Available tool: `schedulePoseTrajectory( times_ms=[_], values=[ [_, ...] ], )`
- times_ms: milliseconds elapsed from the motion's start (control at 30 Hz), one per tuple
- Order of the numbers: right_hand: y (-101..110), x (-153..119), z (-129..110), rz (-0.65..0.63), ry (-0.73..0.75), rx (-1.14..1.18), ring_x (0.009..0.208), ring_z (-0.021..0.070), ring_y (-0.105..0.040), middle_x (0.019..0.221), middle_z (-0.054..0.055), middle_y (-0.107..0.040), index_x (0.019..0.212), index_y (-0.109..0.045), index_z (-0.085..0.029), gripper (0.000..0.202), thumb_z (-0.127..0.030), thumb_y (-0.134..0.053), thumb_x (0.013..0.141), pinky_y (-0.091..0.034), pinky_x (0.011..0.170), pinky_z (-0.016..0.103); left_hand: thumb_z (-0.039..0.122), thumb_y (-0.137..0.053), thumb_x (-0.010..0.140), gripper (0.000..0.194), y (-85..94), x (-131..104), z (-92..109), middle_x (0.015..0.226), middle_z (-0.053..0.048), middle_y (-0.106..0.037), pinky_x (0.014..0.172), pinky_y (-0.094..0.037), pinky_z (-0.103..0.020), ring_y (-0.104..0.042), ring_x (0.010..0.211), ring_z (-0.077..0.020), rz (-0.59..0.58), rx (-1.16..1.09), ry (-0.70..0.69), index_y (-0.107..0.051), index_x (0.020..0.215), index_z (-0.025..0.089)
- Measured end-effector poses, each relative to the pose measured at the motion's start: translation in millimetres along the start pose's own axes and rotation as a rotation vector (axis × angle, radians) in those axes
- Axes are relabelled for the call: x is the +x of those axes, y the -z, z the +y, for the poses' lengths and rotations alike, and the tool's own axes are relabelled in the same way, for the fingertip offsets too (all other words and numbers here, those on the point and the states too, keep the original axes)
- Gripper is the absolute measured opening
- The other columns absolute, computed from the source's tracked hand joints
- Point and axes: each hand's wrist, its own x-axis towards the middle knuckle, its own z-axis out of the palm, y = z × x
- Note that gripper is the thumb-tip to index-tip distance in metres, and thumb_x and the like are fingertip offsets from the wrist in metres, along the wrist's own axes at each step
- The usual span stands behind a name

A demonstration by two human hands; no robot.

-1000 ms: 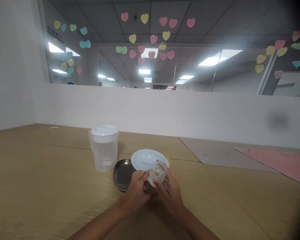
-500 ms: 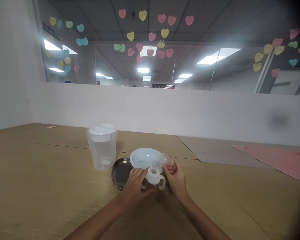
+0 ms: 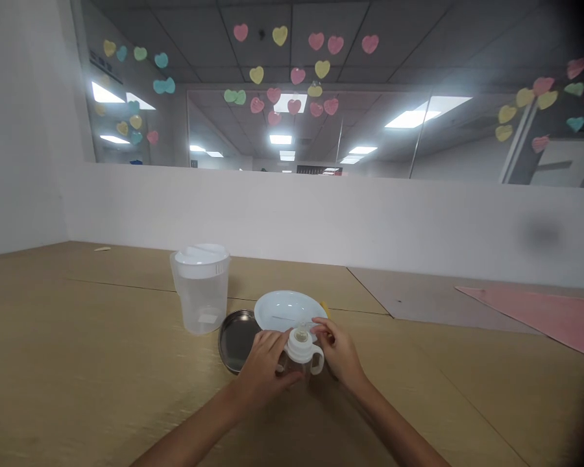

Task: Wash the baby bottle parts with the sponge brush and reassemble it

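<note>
A baby bottle [image 3: 300, 350] with a white collar, white side handles and a pale teat stands upright on the table. My left hand [image 3: 264, 363] is wrapped round its left side, with the thumb low across the front. My right hand [image 3: 338, 350] pinches a clear bottle cap [image 3: 305, 325] close by the teat. The cap is faint against the plate, and I cannot tell whether it touches the bottle. Just behind the bottle lies a white oval dish [image 3: 278, 305], partly covered by my hands. A dark round metal tray [image 3: 236, 342] sits to the left, beside my left hand.
A clear plastic pitcher [image 3: 203, 298] with a white lid stands at the left. Something small and yellow [image 3: 326, 309] shows at the dish's right edge. Grey sheet [image 3: 418, 295] and pink cloth [image 3: 540, 311] lie at the right. A white wall [image 3: 272, 207] runs behind the table.
My right hand has brought the clear cap left and down, from over the dish's right edge to the bottle's teat. My left hand keeps its hold on the bottle. The view has shifted slightly.
</note>
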Motion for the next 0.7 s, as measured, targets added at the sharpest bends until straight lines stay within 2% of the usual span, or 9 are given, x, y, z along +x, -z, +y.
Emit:
schedulePoseTrajectory(
  times_ms=[200, 300, 367, 467, 567, 633, 700],
  values=[
    [2.1, -3.1, -4.6, -0.054, -0.011, -0.053, 0.087, 0.0232, -0.061, 0.091, 0.008, -0.068, 0.091, -0.065, -0.017, 0.041, -0.047, -0.038, 0.084, -0.047, 0.079, 0.038, 0.048, -0.061, 0.077, 0.064, 2.0, 0.2, 1.9, 0.114, -0.01, -0.058, 0.093, -0.035, -0.042, -0.051, 0.106, -0.0266, -0.003, -0.036, 0.029, -0.041, 0.131, 0.022],
    [5.2, -8.6, -15.9, 0.004, 0.012, -0.052, 0.093, 0.0232, -0.059, 0.096, 0.009, -0.066, 0.095, -0.065, -0.018, 0.046, -0.05, -0.033, 0.087, -0.046, 0.085, 0.038, 0.049, -0.061, 0.076, 0.064, 3.8, -0.1, 3.9, 0.113, -0.01, -0.059, 0.093, -0.034, -0.043, -0.05, 0.107, -0.0272, -0.024, -0.074, 0.068, -0.041, 0.132, 0.023],
    [5.6, -13.8, -25.6, 0.005, 0.078, -0.019, 0.096, 0.0222, -0.058, 0.099, 0.008, -0.065, 0.098, -0.065, -0.02, 0.044, -0.049, -0.034, 0.088, -0.045, 0.086, 0.036, 0.049, -0.062, 0.075, 0.065, 4.4, 0.2, 4.9, 0.111, -0.01, -0.059, 0.093, -0.033, -0.043, -0.049, 0.106, -0.0279, -0.035, -0.099, 0.1, -0.042, 0.131, 0.023],
    [0.9, -21.0, -36.8, -0.062, 0.167, -0.016, 0.09, 0.0218, -0.059, 0.097, 0.007, -0.066, 0.099, -0.064, -0.02, 0.037, -0.049, -0.053, 0.078, -0.048, 0.081, 0.034, 0.045, -0.064, 0.074, 0.061, 5.6, 2.0, 6.9, 0.106, -0.008, -0.061, 0.092, -0.033, -0.042, -0.05, 0.102, -0.0265, -0.032, -0.136, 0.123, -0.046, 0.128, 0.024],
    [-5.6, -24.5, -42.4, -0.017, 0.101, -0.018, 0.085, 0.0219, -0.059, 0.095, 0.006, -0.066, 0.098, -0.063, -0.02, 0.041, -0.041, -0.069, 0.064, -0.049, 0.077, 0.034, 0.042, -0.065, 0.073, 0.055, 8.5, 4.7, 10.0, 0.1, -0.005, -0.061, 0.091, -0.033, -0.041, -0.05, 0.097, -0.0244, -0.046, -0.179, 0.154, -0.05, 0.124, 0.028],
    [-6.3, -24.5, -45.6, -0.033, 0.031, 0.045, 0.085, 0.0221, -0.06, 0.096, 0.006, -0.066, 0.097, -0.065, -0.02, 0.04, -0.039, -0.07, 0.063, -0.049, 0.077, 0.035, 0.043, -0.067, 0.071, 0.056, 10.5, 5.7, 11.6, 0.099, -0.005, -0.06, 0.091, -0.034, -0.042, -0.049, 0.097, -0.0247, -0.057, -0.202, 0.188, -0.051, 0.124, 0.03],
    [-2.8, -23.3, -49.4, -0.12, -0.014, 0.148, 0.089, 0.0233, -0.06, 0.098, 0.008, -0.066, 0.098, -0.066, -0.019, 0.039, -0.039, -0.069, 0.065, -0.049, 0.078, 0.036, 0.045, -0.068, 0.07, 0.06, 11.5, 5.6, 11.8, 0.101, -0.006, -0.058, 0.091, -0.035, -0.042, -0.048, 0.1, -0.0257, -0.056, -0.21, 0.219, -0.051, 0.126, 0.031]
  ],
)
